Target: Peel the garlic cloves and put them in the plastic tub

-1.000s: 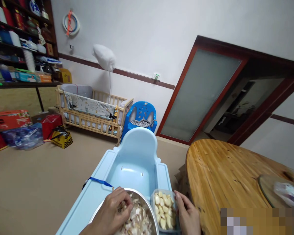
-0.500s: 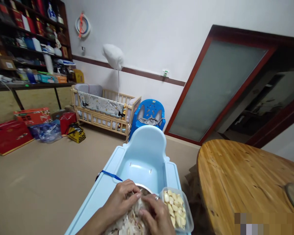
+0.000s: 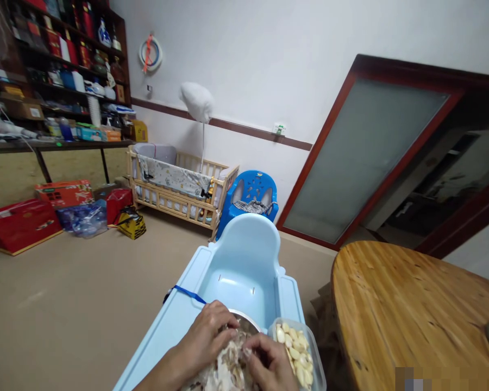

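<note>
Below me, a metal bowl [image 3: 246, 321] holds a heap of dry garlic skins [image 3: 230, 364], pale and brownish. My left hand [image 3: 209, 331] reaches over the heap from the left with fingers curled and thumb near the fingertips; whatever it grips is hidden. On the other side, my right hand [image 3: 271, 358] pinches a small whitish piece of garlic between thumb and forefinger; whether it is clove or skin is unclear. Close to the right hand stands a clear plastic box [image 3: 318, 361] filled with peeled garlic cloves [image 3: 296, 347].
A light blue plastic child's chair [image 3: 248, 244] with a tray supports the bowl and box. A round wooden table [image 3: 407, 304] stands on the right. Further off are a blue chair [image 3: 255, 187], a wooden crib [image 3: 175, 203] and red bags [image 3: 22, 222] on the floor.
My hands have drawn slightly apart; the right has moved away from the left with a whitish piece at its fingertips. The whole view has shifted a little right and down.
</note>
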The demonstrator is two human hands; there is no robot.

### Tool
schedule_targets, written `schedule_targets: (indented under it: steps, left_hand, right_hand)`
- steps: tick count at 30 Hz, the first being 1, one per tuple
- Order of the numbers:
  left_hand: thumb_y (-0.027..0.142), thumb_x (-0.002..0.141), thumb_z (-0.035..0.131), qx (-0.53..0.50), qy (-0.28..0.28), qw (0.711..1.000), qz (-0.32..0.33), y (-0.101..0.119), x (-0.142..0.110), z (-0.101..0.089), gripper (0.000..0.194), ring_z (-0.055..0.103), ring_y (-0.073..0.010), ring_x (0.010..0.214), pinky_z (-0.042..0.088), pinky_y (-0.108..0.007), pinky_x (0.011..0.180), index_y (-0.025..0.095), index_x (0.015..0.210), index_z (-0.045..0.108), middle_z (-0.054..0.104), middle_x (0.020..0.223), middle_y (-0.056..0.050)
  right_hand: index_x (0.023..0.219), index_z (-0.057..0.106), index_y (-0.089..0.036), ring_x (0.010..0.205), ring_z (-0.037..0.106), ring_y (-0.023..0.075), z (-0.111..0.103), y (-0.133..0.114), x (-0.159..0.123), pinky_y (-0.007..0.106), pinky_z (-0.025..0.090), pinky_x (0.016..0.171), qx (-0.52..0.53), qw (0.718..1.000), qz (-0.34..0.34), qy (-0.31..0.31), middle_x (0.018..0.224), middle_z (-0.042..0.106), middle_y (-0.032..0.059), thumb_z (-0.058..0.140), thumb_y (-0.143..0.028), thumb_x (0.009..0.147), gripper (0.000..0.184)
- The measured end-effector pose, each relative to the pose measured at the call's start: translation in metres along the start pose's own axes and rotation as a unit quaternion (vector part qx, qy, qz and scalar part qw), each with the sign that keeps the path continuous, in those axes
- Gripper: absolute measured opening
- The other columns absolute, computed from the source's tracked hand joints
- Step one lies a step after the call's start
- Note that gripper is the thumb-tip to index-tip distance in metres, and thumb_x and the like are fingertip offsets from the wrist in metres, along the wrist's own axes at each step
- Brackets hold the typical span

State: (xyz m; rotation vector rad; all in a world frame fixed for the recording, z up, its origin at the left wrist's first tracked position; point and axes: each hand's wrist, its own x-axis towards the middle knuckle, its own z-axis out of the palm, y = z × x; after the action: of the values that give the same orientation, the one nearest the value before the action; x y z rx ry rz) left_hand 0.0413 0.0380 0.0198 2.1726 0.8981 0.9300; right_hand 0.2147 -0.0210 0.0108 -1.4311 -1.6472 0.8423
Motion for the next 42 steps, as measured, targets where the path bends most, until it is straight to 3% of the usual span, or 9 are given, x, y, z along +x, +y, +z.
schedule_targets:
  steps: [6,10,13,15,17,24,33,39,42]
  left_hand:
    - [0.002,0.069,0.057,0.033,-0.045,0.998,-0.007,0.0,-0.004,0.002,0.024,0.054,-0.0187,0.084,0.037,-0.032,0.081,0.02,0.081,0.066,0.064,0.081,-0.001]
    - [-0.002,0.065,0.058,0.078,-0.075,0.994,0.0,-0.003,-0.008,0.005,0.027,0.052,-0.0192,0.087,0.034,-0.033,0.082,0.02,0.079,0.063,0.062,0.083,0.0]
    - [0.0,0.068,0.058,0.109,-0.088,0.99,0.019,-0.003,-0.01,0.007,0.023,0.05,-0.0198,0.087,0.034,-0.034,0.081,0.021,0.078,0.061,0.061,0.086,-0.001]
    - [0.003,0.07,0.058,0.123,-0.099,0.987,0.021,-0.002,-0.01,0.007,0.02,0.049,-0.0202,0.087,0.034,-0.034,0.08,0.021,0.079,0.061,0.06,0.087,-0.001]
    - [0.004,0.072,0.06,0.134,-0.106,0.985,0.011,-0.001,-0.009,0.007,0.019,0.049,-0.0207,0.088,0.034,-0.034,0.079,0.021,0.081,0.061,0.06,0.089,-0.002]
    - [0.009,0.073,0.063,0.149,-0.105,0.983,0.001,-0.002,-0.009,0.01,0.016,0.049,-0.0215,0.089,0.033,-0.034,0.079,0.022,0.082,0.062,0.06,0.089,-0.002]
    - [0.009,0.074,0.065,0.113,-0.084,0.99,-0.016,0.0,-0.006,0.009,0.01,0.049,-0.02,0.087,0.036,-0.031,0.078,0.018,0.077,0.062,0.059,0.086,-0.002]
    - [0.006,0.073,0.064,0.029,-0.036,0.999,-0.012,-0.001,-0.005,0.007,0.012,0.05,-0.0186,0.084,0.038,-0.027,0.074,0.017,0.074,0.06,0.059,0.08,-0.001]
    - [0.005,0.071,0.065,0.008,-0.039,0.999,-0.017,0.002,-0.003,0.005,0.012,0.051,-0.0186,0.083,0.038,-0.027,0.073,0.017,0.073,0.061,0.06,0.078,-0.001]
  right_hand:
    - [0.075,0.076,-0.023,0.058,0.059,0.0174,-0.004,-0.001,-0.002,0.024,0.042,0.056,0.028,0.985,-0.064,-0.158,0.064,0.069,0.0019,0.068,-0.035,0.07,0.016]
    - [0.063,0.072,-0.019,0.06,0.062,0.0186,-0.003,-0.003,-0.001,0.025,0.044,0.058,0.007,0.997,-0.052,-0.063,0.063,0.069,0.0044,0.057,-0.035,0.079,0.028]
    - [0.072,0.071,-0.019,0.062,0.062,0.0203,0.001,0.003,0.001,0.026,0.044,0.06,-0.099,0.995,-0.024,-0.002,0.065,0.071,0.005,0.057,-0.026,0.078,0.016]
    - [0.085,0.07,-0.021,0.072,0.065,0.0237,0.005,0.007,0.001,0.028,0.045,0.066,-0.145,0.989,-0.02,-0.007,0.077,0.073,0.0067,0.058,-0.02,0.076,0.015]
    - [0.097,0.066,-0.024,0.082,0.065,0.0262,0.01,0.011,0.002,0.03,0.045,0.072,-0.155,0.987,-0.024,-0.038,0.09,0.073,0.007,0.057,-0.017,0.075,0.025]
    - [0.107,0.062,-0.025,0.088,0.065,0.0267,0.016,0.005,0.004,0.032,0.046,0.076,-0.115,0.991,-0.031,-0.063,0.097,0.072,0.0056,0.055,-0.012,0.072,0.038]
    - [0.096,0.067,-0.02,0.07,0.067,0.0218,0.013,0.004,0.003,0.026,0.049,0.064,-0.037,0.998,-0.038,0.035,0.079,0.074,0.0052,0.059,-0.012,0.071,0.027]
    - [0.085,0.071,-0.02,0.06,0.065,0.0199,0.014,0.005,0.002,0.024,0.048,0.056,-0.016,0.997,-0.034,0.066,0.074,0.074,0.0053,0.061,-0.027,0.074,0.017]
    - [0.076,0.072,-0.021,0.06,0.065,0.0202,0.016,0.011,0.002,0.025,0.048,0.058,0.028,0.994,-0.052,0.088,0.066,0.073,0.0047,0.057,-0.036,0.077,0.022]
